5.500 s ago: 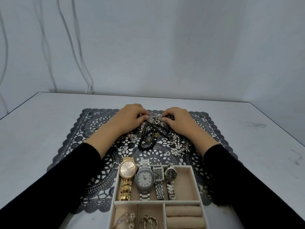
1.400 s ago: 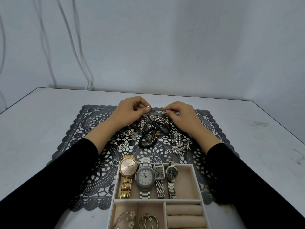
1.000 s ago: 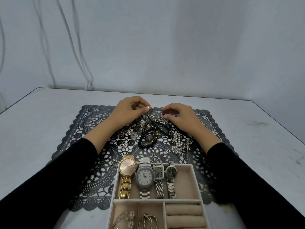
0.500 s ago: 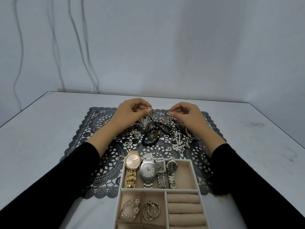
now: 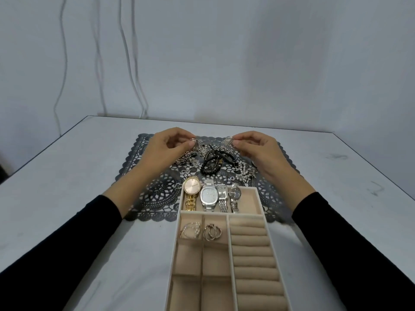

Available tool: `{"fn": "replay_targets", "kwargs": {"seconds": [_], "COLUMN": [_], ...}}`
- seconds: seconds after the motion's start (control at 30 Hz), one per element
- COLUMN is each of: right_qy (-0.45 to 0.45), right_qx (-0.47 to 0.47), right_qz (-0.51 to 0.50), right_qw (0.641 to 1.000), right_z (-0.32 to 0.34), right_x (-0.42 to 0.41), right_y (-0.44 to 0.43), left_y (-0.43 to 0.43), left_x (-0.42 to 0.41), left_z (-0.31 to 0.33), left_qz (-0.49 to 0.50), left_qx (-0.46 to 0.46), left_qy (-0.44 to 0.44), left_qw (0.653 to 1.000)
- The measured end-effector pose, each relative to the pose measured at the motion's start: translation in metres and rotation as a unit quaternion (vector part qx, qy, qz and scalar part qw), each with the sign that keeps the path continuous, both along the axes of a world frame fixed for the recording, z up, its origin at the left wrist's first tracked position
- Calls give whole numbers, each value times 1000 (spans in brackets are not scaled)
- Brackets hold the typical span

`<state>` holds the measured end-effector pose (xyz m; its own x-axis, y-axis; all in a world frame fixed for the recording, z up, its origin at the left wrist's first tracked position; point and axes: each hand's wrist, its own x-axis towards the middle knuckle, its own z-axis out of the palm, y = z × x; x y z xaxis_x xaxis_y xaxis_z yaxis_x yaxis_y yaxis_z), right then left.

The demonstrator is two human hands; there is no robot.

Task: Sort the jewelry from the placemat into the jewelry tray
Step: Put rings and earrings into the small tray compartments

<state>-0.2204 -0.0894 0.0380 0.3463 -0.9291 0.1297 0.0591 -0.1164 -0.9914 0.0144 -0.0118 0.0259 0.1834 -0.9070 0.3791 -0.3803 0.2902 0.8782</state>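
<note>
A dark lace placemat lies on the table with a pile of jewelry at its middle: black bead bracelets, pearls, silver pieces. My left hand pinches a small silver earring just above the pile's far left. My right hand pinches a matching fan-shaped silver earring above the far right. The beige jewelry tray stands nearer to me. Its top compartment holds several watches; two small cells below hold a pearl piece and hoop rings.
The tray's right side has padded ring rolls and its lower cells hold nothing. The white table ends at a grey wall, where thin cables hang down.
Both hands have lifted off the pile and drawn apart, each holding one silver earring. My view has tipped down, so more of the tray shows.
</note>
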Motion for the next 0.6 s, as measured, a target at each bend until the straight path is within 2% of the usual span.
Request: {"fn": "replay_targets", "kwargs": {"seconds": [0.27, 0.43, 0.6], "right_qy": [43, 46, 95], "right_qx": [-38, -35, -58], "right_qz": [30, 71, 128], "right_qw": [998, 996, 986], "right_z": [1, -2, -1], "right_x": [-12, -18, -18], "right_y": [45, 73, 88], "left_y": [51, 77, 97], "left_x": [-9, -15, -20], "left_z": [4, -2, -6], "left_qz": [-39, -54, -61], "left_qx": [-23, -7, -19], "left_qy": [-5, -10, 2], "left_qw": [999, 998, 998]}}
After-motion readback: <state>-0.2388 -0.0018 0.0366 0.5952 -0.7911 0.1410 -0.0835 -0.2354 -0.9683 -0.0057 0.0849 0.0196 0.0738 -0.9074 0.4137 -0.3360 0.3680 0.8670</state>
